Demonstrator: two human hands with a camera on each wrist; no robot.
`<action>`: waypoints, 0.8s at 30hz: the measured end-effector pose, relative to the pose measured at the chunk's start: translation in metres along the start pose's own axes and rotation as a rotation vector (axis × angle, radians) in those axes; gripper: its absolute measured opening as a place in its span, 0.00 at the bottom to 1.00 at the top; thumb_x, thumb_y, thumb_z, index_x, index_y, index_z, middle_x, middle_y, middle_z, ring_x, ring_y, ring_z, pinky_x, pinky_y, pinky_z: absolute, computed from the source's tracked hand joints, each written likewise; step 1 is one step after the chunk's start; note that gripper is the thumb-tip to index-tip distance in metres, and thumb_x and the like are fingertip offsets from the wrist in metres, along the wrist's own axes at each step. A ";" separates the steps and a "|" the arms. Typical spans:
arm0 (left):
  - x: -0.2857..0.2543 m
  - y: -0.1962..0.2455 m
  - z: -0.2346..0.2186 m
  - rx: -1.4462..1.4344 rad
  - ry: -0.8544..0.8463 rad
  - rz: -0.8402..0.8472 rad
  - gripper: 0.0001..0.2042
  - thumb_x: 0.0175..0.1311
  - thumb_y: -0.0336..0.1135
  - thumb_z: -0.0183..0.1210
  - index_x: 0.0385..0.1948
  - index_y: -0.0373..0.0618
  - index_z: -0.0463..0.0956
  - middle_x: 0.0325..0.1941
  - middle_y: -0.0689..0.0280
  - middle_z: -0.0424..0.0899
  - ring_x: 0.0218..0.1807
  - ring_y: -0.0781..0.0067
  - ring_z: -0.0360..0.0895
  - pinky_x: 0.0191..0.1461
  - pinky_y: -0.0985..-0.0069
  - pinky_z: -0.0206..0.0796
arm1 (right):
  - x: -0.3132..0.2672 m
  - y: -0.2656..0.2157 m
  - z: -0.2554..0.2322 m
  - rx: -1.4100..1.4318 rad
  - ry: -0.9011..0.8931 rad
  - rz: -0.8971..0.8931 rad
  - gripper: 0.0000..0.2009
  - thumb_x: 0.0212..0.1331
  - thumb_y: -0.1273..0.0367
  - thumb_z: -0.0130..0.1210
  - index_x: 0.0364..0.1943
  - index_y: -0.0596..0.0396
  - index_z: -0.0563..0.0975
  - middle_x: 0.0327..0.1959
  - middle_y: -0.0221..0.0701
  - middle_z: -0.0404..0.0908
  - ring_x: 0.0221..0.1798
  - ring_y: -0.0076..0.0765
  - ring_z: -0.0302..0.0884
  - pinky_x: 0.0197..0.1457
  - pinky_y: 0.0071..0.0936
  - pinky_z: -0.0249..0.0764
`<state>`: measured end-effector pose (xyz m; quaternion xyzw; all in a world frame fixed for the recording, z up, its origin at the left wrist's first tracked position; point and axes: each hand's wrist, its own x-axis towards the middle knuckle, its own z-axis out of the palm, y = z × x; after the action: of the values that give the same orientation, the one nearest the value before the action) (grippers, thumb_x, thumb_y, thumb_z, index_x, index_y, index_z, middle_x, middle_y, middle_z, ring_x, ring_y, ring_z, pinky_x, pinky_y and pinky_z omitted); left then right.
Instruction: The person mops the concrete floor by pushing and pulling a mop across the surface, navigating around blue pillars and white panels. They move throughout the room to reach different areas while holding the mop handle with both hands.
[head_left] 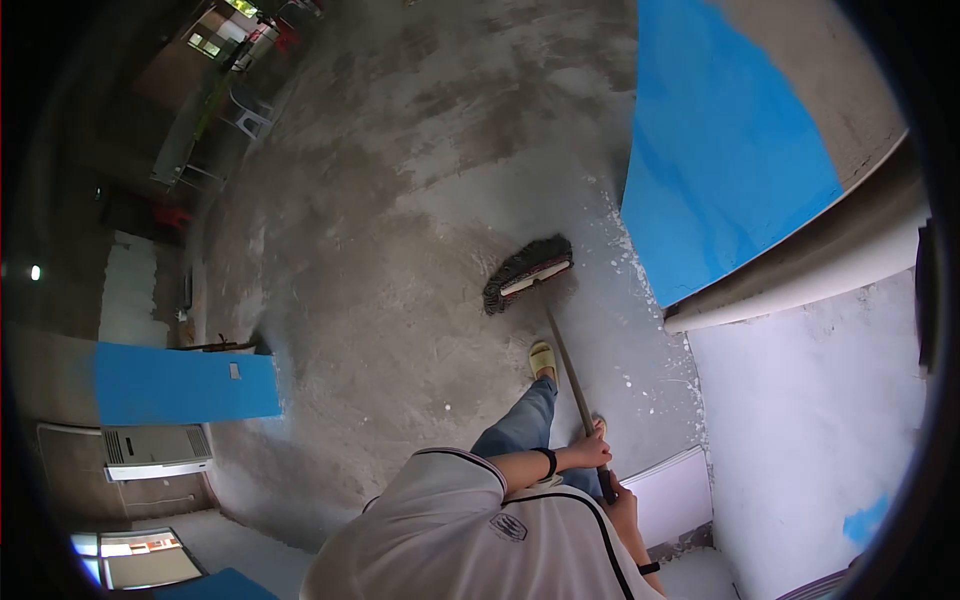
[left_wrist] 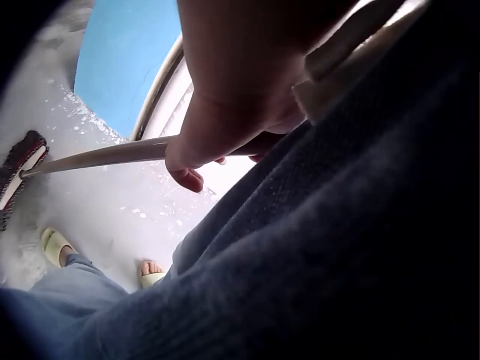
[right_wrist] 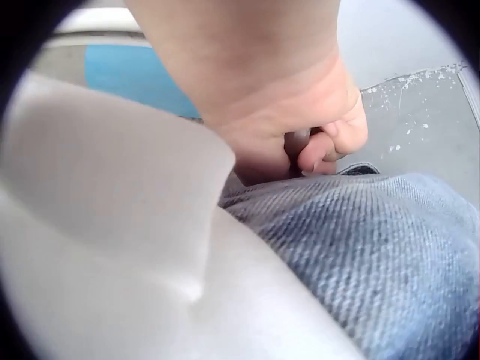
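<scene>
A mop lies with its dark fringed head [head_left: 525, 262] flat on the grey floor, in front of a foot in a yellow slipper [head_left: 541, 358]. Its long handle [head_left: 568, 365] slants back to the person's waist. Fingers of the left hand [head_left: 588, 452] curl round the handle a little below its top; in the left wrist view this hand [left_wrist: 225, 127] wraps it from above. The right hand [head_left: 622, 503] grips the dark top end of the handle. In the right wrist view, the right hand [right_wrist: 300, 124] is close over the jeans [right_wrist: 360, 240], its fingers curled round the handle.
A blue and white wall [head_left: 720, 150] runs along the right, with white paint spots on the floor [head_left: 400, 230] beside it. A white panel [head_left: 668, 497] stands near the right hand. Far left are a plastic chair [head_left: 248, 112], a table and a blue wall section [head_left: 185, 385].
</scene>
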<state>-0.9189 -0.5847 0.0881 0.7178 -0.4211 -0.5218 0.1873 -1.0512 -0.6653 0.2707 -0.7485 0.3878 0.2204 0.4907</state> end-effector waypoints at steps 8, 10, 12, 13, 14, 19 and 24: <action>0.068 -0.060 -0.199 0.340 0.156 0.014 0.14 0.60 0.45 0.51 0.33 0.49 0.83 0.42 0.63 0.81 0.59 0.58 0.67 0.50 0.48 0.65 | 0.184 -0.138 -0.034 -0.086 -0.031 -0.115 0.32 0.45 0.73 0.63 0.61 0.56 0.71 0.40 0.52 0.83 0.46 0.52 0.83 0.46 0.33 0.77; 0.073 -0.099 -0.261 0.459 0.163 0.036 0.14 0.60 0.45 0.50 0.33 0.49 0.82 0.44 0.63 0.80 0.59 0.57 0.67 0.48 0.50 0.67 | 0.242 -0.168 -0.013 -0.132 -0.051 -0.099 0.33 0.45 0.72 0.63 0.62 0.55 0.70 0.42 0.51 0.82 0.46 0.52 0.82 0.48 0.35 0.77; 0.075 -0.150 -0.316 0.265 0.332 -0.070 0.12 0.61 0.41 0.50 0.34 0.48 0.81 0.42 0.62 0.80 0.54 0.57 0.72 0.48 0.54 0.71 | 0.304 -0.213 0.014 -0.151 -0.048 -0.261 0.33 0.45 0.71 0.63 0.62 0.54 0.70 0.45 0.51 0.81 0.49 0.52 0.81 0.50 0.39 0.77; 0.082 -0.181 -0.352 0.169 0.436 -0.197 0.11 0.62 0.38 0.49 0.34 0.47 0.81 0.42 0.62 0.80 0.54 0.57 0.74 0.49 0.55 0.72 | 0.341 -0.247 0.029 -0.166 -0.032 -0.338 0.33 0.45 0.71 0.62 0.62 0.54 0.70 0.44 0.51 0.82 0.48 0.52 0.81 0.49 0.39 0.78; 0.088 -0.211 -0.375 0.055 0.529 -0.326 0.10 0.63 0.36 0.49 0.34 0.47 0.80 0.41 0.61 0.80 0.53 0.58 0.75 0.50 0.56 0.72 | 0.366 -0.275 0.043 -0.186 -0.027 -0.402 0.33 0.46 0.71 0.61 0.62 0.55 0.70 0.43 0.51 0.82 0.47 0.52 0.81 0.48 0.40 0.78; 0.033 -0.337 -0.555 0.264 0.825 0.144 0.11 0.65 0.36 0.47 0.34 0.49 0.80 0.43 0.62 0.81 0.55 0.56 0.75 0.52 0.58 0.71 | 0.463 -0.491 0.089 -0.122 -0.197 -0.297 0.29 0.48 0.69 0.60 0.59 0.57 0.70 0.39 0.52 0.81 0.44 0.55 0.81 0.45 0.46 0.77; -0.024 -0.318 -0.673 0.173 0.347 -0.146 0.12 0.68 0.39 0.46 0.43 0.51 0.79 0.45 0.61 0.81 0.56 0.55 0.74 0.52 0.59 0.69 | 0.539 -0.506 0.153 -0.351 -0.021 -0.545 0.31 0.50 0.66 0.58 0.62 0.54 0.65 0.40 0.50 0.81 0.47 0.63 0.77 0.50 0.51 0.74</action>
<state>-0.1812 -0.4971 0.1361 0.8390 -0.3727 -0.3643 0.1563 -0.3159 -0.6128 0.1088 -0.8957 0.1240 0.1522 0.3990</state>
